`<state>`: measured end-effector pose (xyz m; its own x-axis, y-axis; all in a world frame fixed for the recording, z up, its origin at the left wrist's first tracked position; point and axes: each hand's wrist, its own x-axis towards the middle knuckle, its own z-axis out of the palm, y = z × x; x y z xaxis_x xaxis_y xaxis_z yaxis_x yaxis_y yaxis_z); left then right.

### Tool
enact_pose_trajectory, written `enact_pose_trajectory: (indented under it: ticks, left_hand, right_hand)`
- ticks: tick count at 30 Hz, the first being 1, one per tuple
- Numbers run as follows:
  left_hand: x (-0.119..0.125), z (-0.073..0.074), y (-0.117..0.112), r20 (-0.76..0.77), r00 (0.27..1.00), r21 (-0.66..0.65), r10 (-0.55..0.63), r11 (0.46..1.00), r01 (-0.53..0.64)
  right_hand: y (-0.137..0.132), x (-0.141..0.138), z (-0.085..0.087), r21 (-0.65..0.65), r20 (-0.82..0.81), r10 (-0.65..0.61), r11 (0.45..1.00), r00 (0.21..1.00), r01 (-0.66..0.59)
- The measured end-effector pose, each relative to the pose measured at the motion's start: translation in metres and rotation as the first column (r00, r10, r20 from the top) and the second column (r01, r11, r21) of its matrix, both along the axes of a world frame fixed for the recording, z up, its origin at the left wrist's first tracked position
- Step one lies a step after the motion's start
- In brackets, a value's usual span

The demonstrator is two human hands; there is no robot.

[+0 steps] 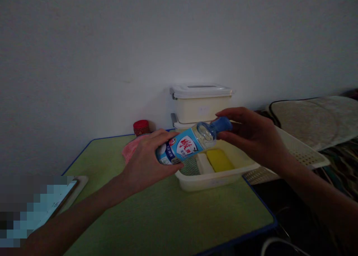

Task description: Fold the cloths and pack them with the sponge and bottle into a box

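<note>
A clear bottle of dish soap (186, 146) with a blue label lies tilted in the air, its blue cap (223, 125) pointing up to the right. My left hand (148, 161) is wrapped round its lower end. At the other end, the fingers and thumb of my right hand (251, 133) are closed about the blue cap. Below the bottle stands a whitish plastic basin (215, 183). In it are a yellow sponge (220, 160), a white block (204, 164) and a greenish textured pad (190, 166), partly hidden by the bottle.
Two lidded storage boxes (203, 105) are stacked against the wall. Left of them are a red round container (141, 127) and a pink cloth (129, 149). A perforated basket (304, 151) is on the right. A lit tablet-like screen (60, 198) lies left on the green table (156, 218).
</note>
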<state>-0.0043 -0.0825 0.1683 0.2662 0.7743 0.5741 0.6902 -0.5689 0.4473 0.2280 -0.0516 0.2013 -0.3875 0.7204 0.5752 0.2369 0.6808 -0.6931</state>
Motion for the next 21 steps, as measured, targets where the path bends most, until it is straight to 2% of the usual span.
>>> enact_pose_trajectory:
  ticks: [4, 9, 12, 16, 21]
  left_hand:
    - [0.02, 0.005, 0.02, -0.077, 0.991, -0.055, -0.108, 0.993, 0.104]
    - [0.038, 0.004, 0.047, -0.3, 0.943, -0.224, -0.145, 0.971, 0.078]
    - [0.046, -0.008, 0.063, -0.403, 0.895, -0.254, -0.191, 0.963, 0.091]
    - [0.053, -0.027, 0.076, -0.431, 0.858, -0.338, -0.279, 0.932, 0.133]
    - [0.055, -0.036, 0.081, -0.46, 0.812, -0.453, -0.36, 0.881, 0.135]
  right_hand:
    - [0.012, 0.036, 0.005, 0.041, 0.272, -0.079, 0.997, 0.959, 0.071]
    - [0.036, 0.064, -0.008, 0.044, 0.582, -0.091, 0.996, 0.808, 0.081]
    - [0.052, 0.068, -0.023, 0.077, 0.703, -0.122, 0.992, 0.701, 0.096]
    - [0.063, 0.064, -0.045, 0.139, 0.836, -0.165, 0.986, 0.523, 0.089]
    - [0.061, 0.057, -0.063, 0.215, 0.874, -0.213, 0.976, 0.437, 0.045]
